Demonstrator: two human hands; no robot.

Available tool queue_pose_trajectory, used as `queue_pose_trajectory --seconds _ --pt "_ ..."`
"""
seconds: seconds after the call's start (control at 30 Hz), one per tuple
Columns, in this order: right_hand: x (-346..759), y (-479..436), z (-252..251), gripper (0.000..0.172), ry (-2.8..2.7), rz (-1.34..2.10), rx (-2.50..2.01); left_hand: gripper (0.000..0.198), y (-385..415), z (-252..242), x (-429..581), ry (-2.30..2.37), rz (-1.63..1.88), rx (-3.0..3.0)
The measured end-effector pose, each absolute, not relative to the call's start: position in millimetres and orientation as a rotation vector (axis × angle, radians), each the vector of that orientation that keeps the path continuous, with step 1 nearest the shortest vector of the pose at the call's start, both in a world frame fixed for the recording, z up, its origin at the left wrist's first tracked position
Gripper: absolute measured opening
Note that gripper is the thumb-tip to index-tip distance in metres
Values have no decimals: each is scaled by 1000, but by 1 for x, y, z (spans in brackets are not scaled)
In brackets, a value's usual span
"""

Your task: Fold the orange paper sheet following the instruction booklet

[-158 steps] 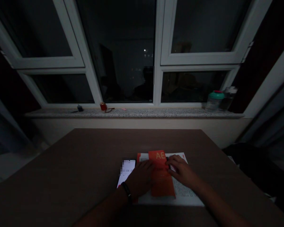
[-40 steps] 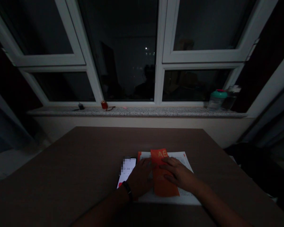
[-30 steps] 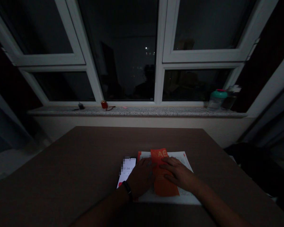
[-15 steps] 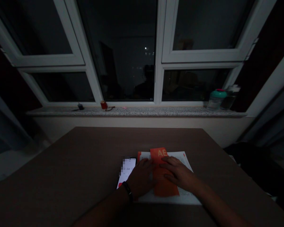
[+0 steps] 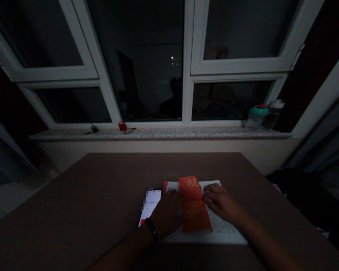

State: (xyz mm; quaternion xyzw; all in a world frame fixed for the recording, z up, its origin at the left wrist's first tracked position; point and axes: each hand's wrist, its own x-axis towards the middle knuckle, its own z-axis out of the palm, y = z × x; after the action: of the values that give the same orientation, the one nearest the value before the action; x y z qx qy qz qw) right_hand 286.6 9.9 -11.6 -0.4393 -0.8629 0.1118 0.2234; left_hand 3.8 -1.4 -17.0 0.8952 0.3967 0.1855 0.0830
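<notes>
An orange leaflet [image 5: 193, 207] with pale letters "AE" lies lengthwise on an open book [image 5: 226, 229] with printed white pages. My left hand [image 5: 168, 212] rests palm down on the book's left side, against the leaflet's left edge. A black wristband [image 5: 151, 228] circles that wrist. My right hand [image 5: 222, 203] lies on the right page, its curled fingertips just beside the leaflet's right edge. Left of the book, a lit phone [image 5: 149, 207] lies partly under my left hand, its screen blurred in part.
The book and phone lie on a brown table [image 5: 73, 195]. Beyond its far edge is a stone windowsill [image 5: 158, 133] holding a small red object [image 5: 122, 126], a small dark object [image 5: 94, 129], and a green-lidded jar [image 5: 255, 119] beside a clear bottle [image 5: 272, 116].
My right hand has moved right, off the orange leaflet and onto the right page. My left hand has stayed nearly still.
</notes>
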Motion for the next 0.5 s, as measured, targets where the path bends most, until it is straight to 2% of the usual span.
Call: queue_pose_trajectory --seconds 0.33,0.5 --pt "294 11 -9 25 -2371 368 -1223 63 0 -21 4 1178 576 2675" --pt "297 10 -3 29 -2304 466 -1204 55 -2 -13 5 1188 562 2666"
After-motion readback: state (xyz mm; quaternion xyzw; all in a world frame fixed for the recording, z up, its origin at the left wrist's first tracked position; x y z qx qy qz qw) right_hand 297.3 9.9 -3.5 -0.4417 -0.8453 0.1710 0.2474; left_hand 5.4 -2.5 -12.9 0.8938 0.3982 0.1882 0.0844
